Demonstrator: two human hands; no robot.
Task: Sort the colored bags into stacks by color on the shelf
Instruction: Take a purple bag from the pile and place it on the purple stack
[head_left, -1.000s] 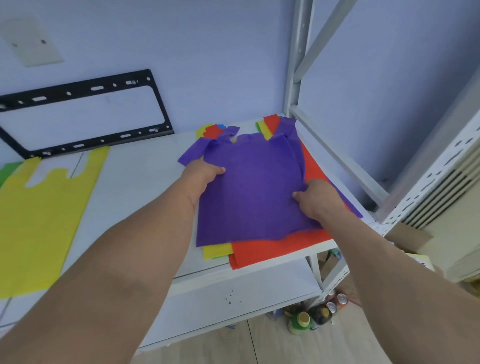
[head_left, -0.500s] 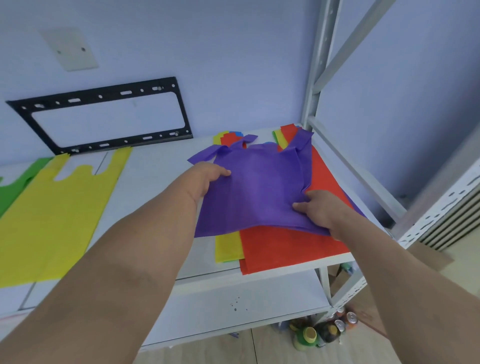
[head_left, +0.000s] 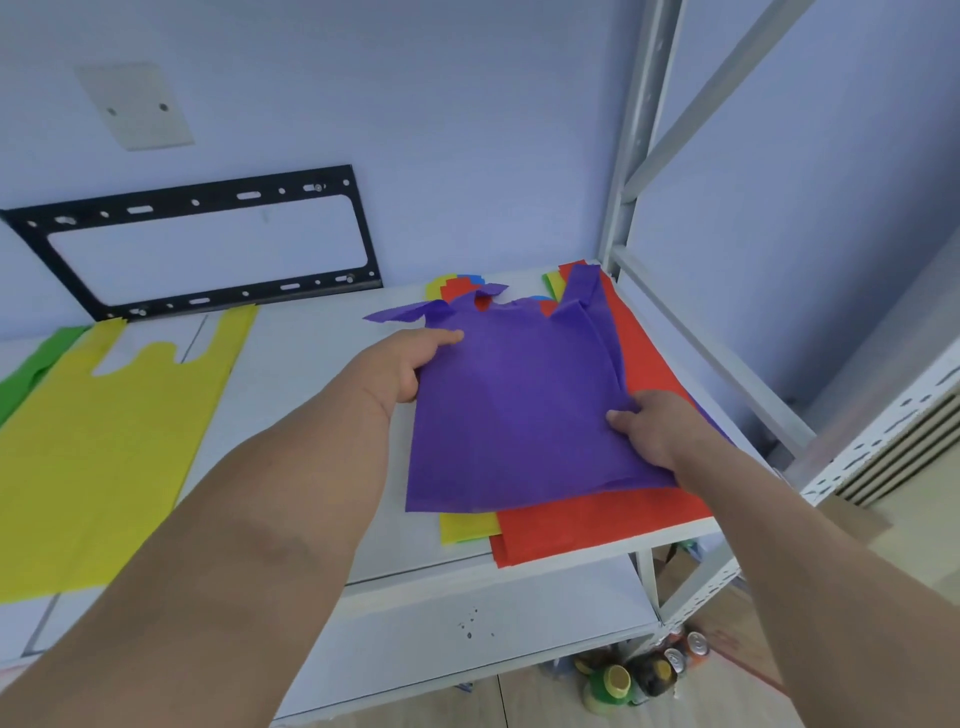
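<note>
purple bag (head_left: 511, 410) now lifted off the red bag (head_left: 597, 525) at its front edge | both hands pinching it | left hand (head_left: 402, 364) | right hand (head_left: 657, 428)

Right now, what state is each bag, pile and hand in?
purple bag: atop the mixed pile, gripped at both side edges
mixed pile: unsorted, red and yellow showing underneath
yellow bag: flat on the shelf, left
green bag: mostly out of view
left hand: gripping
right hand: gripping

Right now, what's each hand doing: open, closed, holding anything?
Left hand: closed on the left edge of the purple bag.
Right hand: closed on the purple bag's right edge.
</note>
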